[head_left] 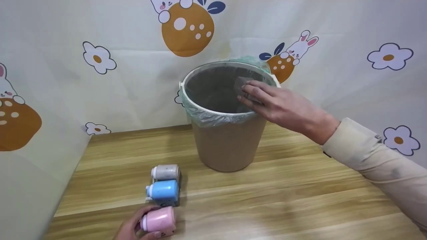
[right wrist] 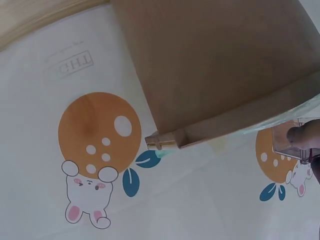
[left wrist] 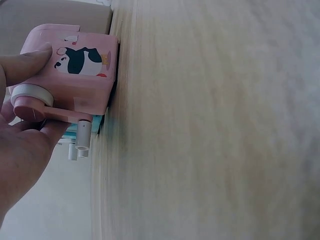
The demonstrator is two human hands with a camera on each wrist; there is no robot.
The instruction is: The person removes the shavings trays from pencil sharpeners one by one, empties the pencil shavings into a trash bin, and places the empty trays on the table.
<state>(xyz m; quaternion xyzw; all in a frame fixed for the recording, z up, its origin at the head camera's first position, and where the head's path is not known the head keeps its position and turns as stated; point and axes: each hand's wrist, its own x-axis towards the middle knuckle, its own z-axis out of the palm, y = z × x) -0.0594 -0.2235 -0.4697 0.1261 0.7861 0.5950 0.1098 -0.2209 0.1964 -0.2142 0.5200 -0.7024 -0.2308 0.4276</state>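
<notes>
My left hand (head_left: 129, 229) holds a pink crank pencil sharpener (head_left: 159, 219) at the near left of the table, thumb on its printed side. In the left wrist view the pink sharpener (left wrist: 95, 87) shows a penguin picture and a crank with a white handle. Over the mouth of the brown trash bin (head_left: 228, 146), my right hand (head_left: 283, 105) pinches a small clear plastic box (head_left: 241, 85), tilted inside the rim. The right wrist view catches part of this clear box (right wrist: 284, 139) and a fingertip. The inside of the box is hidden from view.
A blue sharpener (head_left: 165, 190) and a grey sharpener (head_left: 167, 171) lie beyond the pink one in a row. A thin green bag (head_left: 213, 120) lines the bin and folds over its white rim. Behind the wooden table (head_left: 300, 186) hangs a printed cloth (head_left: 140, 83).
</notes>
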